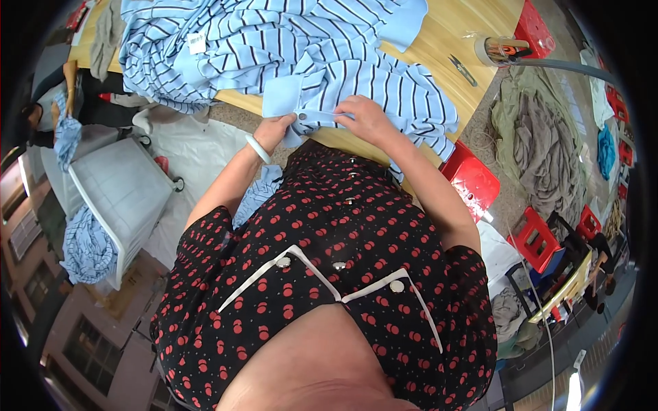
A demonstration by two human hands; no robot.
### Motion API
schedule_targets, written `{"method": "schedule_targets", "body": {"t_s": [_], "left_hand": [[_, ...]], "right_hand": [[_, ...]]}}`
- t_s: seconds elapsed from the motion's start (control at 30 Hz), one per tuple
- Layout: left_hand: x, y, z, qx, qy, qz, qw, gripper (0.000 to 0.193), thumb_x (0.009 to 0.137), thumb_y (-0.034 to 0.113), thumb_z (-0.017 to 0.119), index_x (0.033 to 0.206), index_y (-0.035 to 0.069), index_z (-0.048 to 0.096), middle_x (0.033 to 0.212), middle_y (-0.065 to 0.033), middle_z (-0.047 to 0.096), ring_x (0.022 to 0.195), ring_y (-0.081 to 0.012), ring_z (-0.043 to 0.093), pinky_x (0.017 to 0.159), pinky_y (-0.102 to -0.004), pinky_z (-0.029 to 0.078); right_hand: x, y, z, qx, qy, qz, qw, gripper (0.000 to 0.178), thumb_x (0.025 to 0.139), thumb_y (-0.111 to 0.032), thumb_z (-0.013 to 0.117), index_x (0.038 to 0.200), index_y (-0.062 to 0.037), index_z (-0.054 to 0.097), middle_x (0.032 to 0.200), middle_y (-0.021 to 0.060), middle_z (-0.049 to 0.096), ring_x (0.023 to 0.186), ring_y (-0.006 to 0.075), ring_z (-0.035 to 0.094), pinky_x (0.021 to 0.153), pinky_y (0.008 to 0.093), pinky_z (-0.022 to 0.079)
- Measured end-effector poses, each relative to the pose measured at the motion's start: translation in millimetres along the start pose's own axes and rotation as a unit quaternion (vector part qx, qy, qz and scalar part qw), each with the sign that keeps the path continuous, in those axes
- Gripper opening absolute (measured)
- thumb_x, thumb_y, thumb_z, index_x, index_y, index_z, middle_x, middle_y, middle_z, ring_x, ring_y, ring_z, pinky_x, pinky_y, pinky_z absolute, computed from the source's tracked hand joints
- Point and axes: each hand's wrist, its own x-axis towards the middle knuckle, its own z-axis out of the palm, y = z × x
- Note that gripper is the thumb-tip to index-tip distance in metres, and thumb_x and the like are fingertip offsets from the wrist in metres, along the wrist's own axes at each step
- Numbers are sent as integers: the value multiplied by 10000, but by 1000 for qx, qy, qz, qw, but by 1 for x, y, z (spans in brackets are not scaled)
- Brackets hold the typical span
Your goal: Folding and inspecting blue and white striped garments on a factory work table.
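A light blue shirt with dark and white stripes [356, 85] lies at the near edge of the wooden table, its plain blue collar and buttoned placket [312, 122] toward me. My left hand [275, 130], with a pale bangle on the wrist, pinches the placket's left end beside a dark button. On the placket's right part, my right hand [362, 118] has its fingers bent and closed on the cloth. Behind them spreads a heap of the same striped shirts [233, 41], with a white tag [197, 44] on one.
Thread snips [462, 70] and a tool cup [490, 51] stand on the table [439, 55] at right. Red stools [473, 179] are close by my right arm. A white wheeled bin [127, 185] with striped cloth is at left; another person [65, 103] holds cloth beyond it.
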Motion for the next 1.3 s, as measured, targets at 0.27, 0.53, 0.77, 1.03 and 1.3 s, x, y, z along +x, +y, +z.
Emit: {"method": "schedule_targets", "body": {"t_s": [0.27, 0.53, 0.77, 1.03, 1.3], "left_hand": [[-34, 27, -6, 453, -12, 137, 881, 267, 758, 295, 533, 740, 31, 563, 751, -150, 573, 730, -330, 533, 624, -390, 425], [50, 40, 47, 560, -33, 282, 778, 277, 673, 259, 615, 836, 47, 545, 816, -164, 551, 791, -330, 526, 712, -363, 430], [65, 39, 41, 491, -117, 415, 757, 181, 714, 194, 549, 730, 22, 496, 701, -139, 541, 676, -287, 526, 609, -364, 419], [69, 62, 31, 283, -291, 152, 901, 152, 776, 179, 537, 820, 34, 543, 703, 17, 518, 589, -59, 446, 535, -237, 394], [72, 63, 33, 363, -322, 167, 858, 250, 660, 184, 636, 821, -1, 587, 669, -17, 550, 594, -98, 470, 555, -247, 396]], "right_hand": [[-18, -3, 19, -58, 94, -32, 993, 83, 725, -155, 519, 730, -83, 562, 704, 75, 556, 708, 254, 539, 630, 359, 429], [-12, -6, 18, -88, 69, -23, 993, 85, 712, -133, 510, 692, -68, 561, 670, 101, 572, 675, 274, 552, 622, 376, 430], [-13, -10, 10, -31, 35, 81, 996, 130, 718, -163, 521, 752, -61, 594, 728, 140, 582, 706, 291, 557, 644, 393, 432], [-8, -7, -4, 52, 40, 91, 994, 180, 742, -187, 497, 830, -67, 599, 761, 142, 588, 733, 305, 556, 663, 380, 433], [-9, -5, 6, 67, 2, 143, 987, 199, 741, -182, 491, 876, -73, 589, 763, 146, 588, 742, 314, 554, 681, 389, 428]]}}
